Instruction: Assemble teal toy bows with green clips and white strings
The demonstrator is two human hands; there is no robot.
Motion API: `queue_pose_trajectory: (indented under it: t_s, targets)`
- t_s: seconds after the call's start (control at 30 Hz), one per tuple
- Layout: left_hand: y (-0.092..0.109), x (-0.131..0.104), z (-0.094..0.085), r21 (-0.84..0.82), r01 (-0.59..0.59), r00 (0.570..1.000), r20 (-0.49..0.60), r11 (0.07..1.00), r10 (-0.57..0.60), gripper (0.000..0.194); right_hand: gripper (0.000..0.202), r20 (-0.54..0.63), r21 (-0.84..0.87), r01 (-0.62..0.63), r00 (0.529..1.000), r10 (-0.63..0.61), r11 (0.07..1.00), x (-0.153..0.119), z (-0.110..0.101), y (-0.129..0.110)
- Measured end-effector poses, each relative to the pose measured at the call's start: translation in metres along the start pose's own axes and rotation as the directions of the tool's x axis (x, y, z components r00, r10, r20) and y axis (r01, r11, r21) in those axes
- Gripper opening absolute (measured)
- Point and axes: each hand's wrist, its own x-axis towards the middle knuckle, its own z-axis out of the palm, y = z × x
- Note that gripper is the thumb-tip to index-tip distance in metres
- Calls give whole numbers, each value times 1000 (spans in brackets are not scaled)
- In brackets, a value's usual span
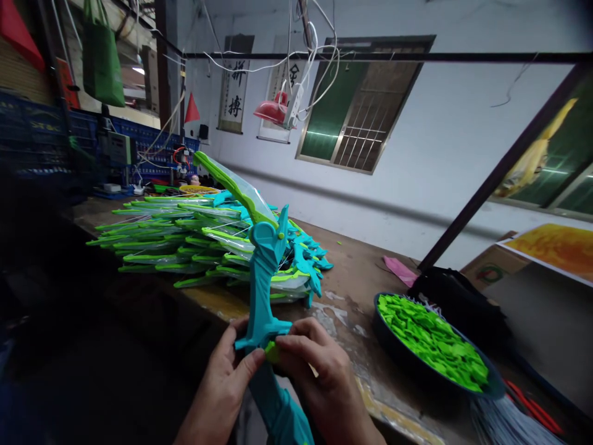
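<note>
A teal plastic toy bow (263, 290) with a green and clear limb (238, 188) at its top stands upright before me. My left hand (227, 377) is closed round its middle, the thumb beside a small green piece (272, 352). Between the thumb and fingers of my right hand (324, 377) that green piece is pinched against the bow, just below the teal crosspiece. Behind the bow, a large pile of similar teal and green bows (185, 241) lies on the table (361, 266).
A dark basin (384, 337) full of small green pieces is at the right. Near it lie red-handled scissors (532, 408), a bundle of grey strings (503, 423), a black bag (456, 296) and a pink cloth (399, 271). A red lamp (272, 110) hangs above.
</note>
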Motion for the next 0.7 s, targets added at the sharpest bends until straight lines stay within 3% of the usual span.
queue_pose_trajectory:
  t_s: [0.27, 0.4, 0.5, 0.57, 0.63, 0.7]
  targets:
    - [-7, 1, -3, 53, 2, 1000, 1, 999, -2, 53, 19, 4, -142, 83, 997, -83, 986, -1, 9, 1]
    - [-8, 1, 1, 73, -18, 999, -42, 997, 21, 55, 19, -102, -171, 14, 994, -31, 985, -4, 15, 5]
    - [-7, -3, 6, 97, -19, 996, -80, 995, 27, 57, 44, -137, -155, -114, 986, 93, 981, -2, 8, 7]
    - [-6, -7, 9, 106, -27, 993, -108, 994, 38, 59, 54, 4, -7, -252, 968, 252, 968, 3, 0, 6]
    - [-5, -10, 12, 115, -56, 987, -143, 992, 72, 57, 43, 232, 148, -391, 907, 352, 908, 7, -6, 6]
    - [-6, -12, 13, 124, -77, 982, -163, 989, 97, 54, 30, 323, 189, -442, 871, 369, 877, 10, -8, 6]
